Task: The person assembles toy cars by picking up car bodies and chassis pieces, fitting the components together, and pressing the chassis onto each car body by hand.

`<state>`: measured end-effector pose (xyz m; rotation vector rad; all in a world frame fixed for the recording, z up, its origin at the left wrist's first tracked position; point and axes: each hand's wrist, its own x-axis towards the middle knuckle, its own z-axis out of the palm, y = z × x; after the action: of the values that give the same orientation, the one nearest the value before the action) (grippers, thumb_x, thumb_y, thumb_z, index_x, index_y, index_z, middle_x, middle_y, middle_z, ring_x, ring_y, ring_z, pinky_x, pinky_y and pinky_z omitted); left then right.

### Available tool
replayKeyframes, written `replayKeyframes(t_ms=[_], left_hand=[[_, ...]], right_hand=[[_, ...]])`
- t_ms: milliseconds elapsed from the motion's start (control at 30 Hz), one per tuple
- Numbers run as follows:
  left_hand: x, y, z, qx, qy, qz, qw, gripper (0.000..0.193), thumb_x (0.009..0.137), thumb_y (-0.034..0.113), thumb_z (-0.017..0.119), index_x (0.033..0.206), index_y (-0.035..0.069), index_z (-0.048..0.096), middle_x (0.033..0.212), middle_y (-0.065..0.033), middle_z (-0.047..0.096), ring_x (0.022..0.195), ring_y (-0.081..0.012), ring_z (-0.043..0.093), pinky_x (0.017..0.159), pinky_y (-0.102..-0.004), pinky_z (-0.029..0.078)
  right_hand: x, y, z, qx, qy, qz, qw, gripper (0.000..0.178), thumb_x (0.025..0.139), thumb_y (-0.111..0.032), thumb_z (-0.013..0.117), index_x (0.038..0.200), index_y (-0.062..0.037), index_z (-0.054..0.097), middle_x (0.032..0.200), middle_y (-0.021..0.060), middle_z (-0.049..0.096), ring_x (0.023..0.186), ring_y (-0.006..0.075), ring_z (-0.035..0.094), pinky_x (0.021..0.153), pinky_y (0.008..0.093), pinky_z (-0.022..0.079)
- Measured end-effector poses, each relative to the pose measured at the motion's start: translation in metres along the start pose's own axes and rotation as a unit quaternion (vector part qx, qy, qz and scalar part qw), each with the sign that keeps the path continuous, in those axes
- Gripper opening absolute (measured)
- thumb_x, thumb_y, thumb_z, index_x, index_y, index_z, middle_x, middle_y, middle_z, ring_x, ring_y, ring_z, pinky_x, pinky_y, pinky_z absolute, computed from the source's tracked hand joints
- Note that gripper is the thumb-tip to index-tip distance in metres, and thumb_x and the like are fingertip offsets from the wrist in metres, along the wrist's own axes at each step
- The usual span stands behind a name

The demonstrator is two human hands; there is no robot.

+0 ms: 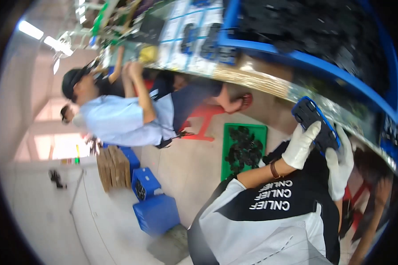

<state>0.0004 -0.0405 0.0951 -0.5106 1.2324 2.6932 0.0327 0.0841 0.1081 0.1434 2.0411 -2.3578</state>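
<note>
My left hand [300, 148], in a white glove, grips the side of an oblong black plastic part with a blue edge [316, 123]. My right hand [340, 165], gloved too, holds the lower end of the same part, its thumb against the black face. The part is tilted, in front of my body and beside the edge of the workbench [269, 84]. My fingers behind it are hidden. A brown band circles my left wrist. Similar dark parts [212, 40] lie on the white, blue-lined bench top farther along.
A large blue tray [292, 55] of black pieces stands on the bench. Beside me on the floor is a green tray [226, 150] of black parts. A co-worker [115, 119] in light blue sits at the bench on a red stool [203, 121]. Blue bins [157, 214] stand behind.
</note>
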Motion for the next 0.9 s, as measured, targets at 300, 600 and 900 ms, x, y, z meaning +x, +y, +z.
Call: replayKeyframes(t_ms=[300,600,900], left_hand=[[0.038,0.173,-0.129,0.074,0.149,0.330,0.929,0.047,0.094,0.027,0.054,0.132,0.007,0.038,0.116,-0.0108,0.055,0.098,-0.0219,0.059,0.082,-0.0384,0.052],[0.144,0.336,-0.252,0.245,0.318,0.198,0.894,0.028,0.093,0.036,0.054,0.109,0.014,0.058,0.090,-0.0010,0.062,0.073,-0.0165,0.058,0.067,-0.0377,0.049],[0.243,0.500,-0.421,0.799,0.219,0.406,0.385,0.045,0.092,0.033,0.046,0.125,0.003,0.054,0.125,-0.0147,0.057,0.114,-0.0295,0.054,0.096,-0.0380,0.041]], right_hand=[[-0.001,-0.009,-0.021,-0.096,-0.007,0.028,0.995,0.043,0.090,-0.019,0.058,0.127,0.0018,0.051,0.114,0.0140,0.058,0.097,0.0178,0.058,0.089,0.0287,0.045],[-0.006,0.006,-0.052,-0.154,0.025,0.059,0.986,0.032,0.094,-0.005,0.051,0.125,0.0027,0.052,0.111,0.0101,0.060,0.093,0.0110,0.057,0.086,0.0221,0.044],[0.005,-0.032,-0.065,-0.367,0.091,-0.184,0.907,0.019,0.082,0.003,0.060,0.100,-0.0005,0.064,0.089,0.0130,0.066,0.080,0.0231,0.063,0.070,0.0314,0.048]])
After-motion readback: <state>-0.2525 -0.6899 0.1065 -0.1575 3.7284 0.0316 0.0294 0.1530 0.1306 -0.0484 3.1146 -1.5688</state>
